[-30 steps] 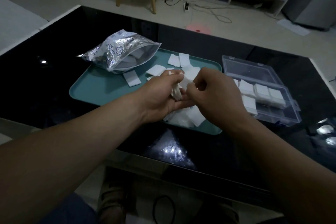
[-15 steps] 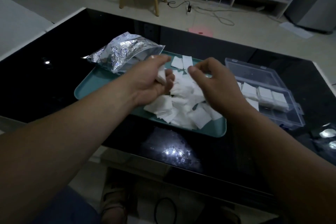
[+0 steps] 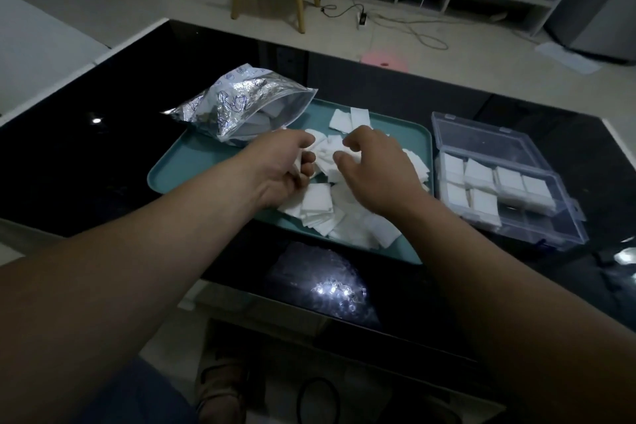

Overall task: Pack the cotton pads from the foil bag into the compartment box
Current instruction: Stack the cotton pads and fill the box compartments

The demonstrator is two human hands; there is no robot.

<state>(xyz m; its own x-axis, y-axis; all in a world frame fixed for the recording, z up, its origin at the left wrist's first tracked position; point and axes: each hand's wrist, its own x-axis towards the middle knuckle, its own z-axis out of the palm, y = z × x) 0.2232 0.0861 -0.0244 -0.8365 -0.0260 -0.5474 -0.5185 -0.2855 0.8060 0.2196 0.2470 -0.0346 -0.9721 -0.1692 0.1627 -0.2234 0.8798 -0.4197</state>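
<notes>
Cotton pads (image 3: 318,205), thin white squares, lie heaped on a teal plastic tray (image 3: 213,162). Left hand (image 3: 282,169) fingers curl closed around several pads; right hand (image 3: 375,169) hovers half-open, empty. More fill the clear compartment box (image 3: 550,237) beside the crinkled silver foil bag (image 3: 241,103).

Both forearms run off the bottom edge. The left hand (image 3: 282,169) covers most of whatever white pads its grip encloses. The foil bag (image 3: 241,101) hides its contents. The right hand (image 3: 375,169) masks pads (image 3: 318,205) beneath it.
</notes>
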